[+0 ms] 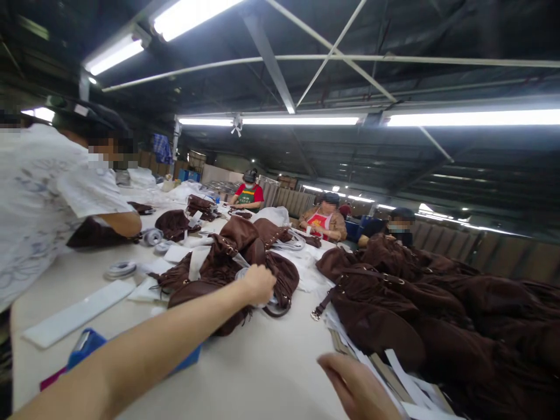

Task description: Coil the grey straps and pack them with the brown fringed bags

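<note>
My left hand reaches across the table with its fingers wrapped round something at a dark brown bag. Whitish, plastic-like material shows beside the fingers, but what they grip is mostly hidden. At the lower right, my right hand is slightly blurred, its fingers stretched loosely to the left with nothing visible in them. It hovers over the table edge area near flat white and brown strips. A large heap of brown bags lies beyond it, with a buckled strap hanging toward the table.
The white table holds a long white foam strip, coiled grey straps and a blue object partly behind my left forearm. A person in white leans in at left. Several other people work farther back.
</note>
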{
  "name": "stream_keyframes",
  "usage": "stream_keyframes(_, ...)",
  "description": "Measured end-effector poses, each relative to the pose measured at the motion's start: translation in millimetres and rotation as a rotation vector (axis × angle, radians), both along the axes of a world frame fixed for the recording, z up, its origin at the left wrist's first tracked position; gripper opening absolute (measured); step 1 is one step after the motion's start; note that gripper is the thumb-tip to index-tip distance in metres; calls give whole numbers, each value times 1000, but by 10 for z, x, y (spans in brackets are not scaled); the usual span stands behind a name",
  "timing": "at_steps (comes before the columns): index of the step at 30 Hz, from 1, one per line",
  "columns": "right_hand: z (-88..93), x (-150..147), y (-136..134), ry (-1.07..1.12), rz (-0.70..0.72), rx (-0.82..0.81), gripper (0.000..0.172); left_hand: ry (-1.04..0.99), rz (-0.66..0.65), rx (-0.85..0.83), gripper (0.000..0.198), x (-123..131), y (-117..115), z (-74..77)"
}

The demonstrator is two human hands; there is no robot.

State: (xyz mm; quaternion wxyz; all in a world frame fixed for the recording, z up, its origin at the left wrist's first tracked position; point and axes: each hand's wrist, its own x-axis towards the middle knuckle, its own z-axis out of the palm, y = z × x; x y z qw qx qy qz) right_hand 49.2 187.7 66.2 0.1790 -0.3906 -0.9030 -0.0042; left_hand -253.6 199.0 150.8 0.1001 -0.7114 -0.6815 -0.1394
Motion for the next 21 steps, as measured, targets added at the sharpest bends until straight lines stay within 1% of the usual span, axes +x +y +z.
stream_keyframes(1,29,-314,142,-76,20,-24,32,32,-13,-27,7,89,-45,-197)
stream_keyframes(2,43,-620,268,-153,5,-33,36,59,-21,-32,7,137,-85,-375)
stream_keyframes(3,40,-906,378,-171,-5,-22,39,80,-27,-30,9,144,-118,-521)
stream_keyframes(4,18,-1162,475,-179,-16,-11,44,96,-24,-19,12,117,-140,-630)
stream_keyframes(5,-20,-1379,560,-189,-27,-2,47,109,-17,-4,16,64,-152,-704)
stream_keyframes(7,-127,-1679,706,-193,-67,8,49,125,10,19,22,-77,-149,-773)
stream_keyframes(9,-234,-1785,822,-193,-116,20,43,137,40,31,25,-207,-128,-797)
stream_keyframes(10,-277,-1769,869,-194,-136,27,36,142,50,33,25,-254,-117,-809)
stream_keyframes(12,-336,-1620,928,-210,-146,39,29,149,59,38,25,-308,-97,-847)
stream_keyframes(15,-367,-1204,884,-255,-102,40,29,141,65,44,24,-312,-67,-909)
stream_keyframes(18,-349,-731,641,-307,-51,19,28,118,67,38,25,-289,-29,-925)
stream_keyframes(21,-323,-332,253,-340,25,-80,31,99,55,15,28,-284,-5,-887)
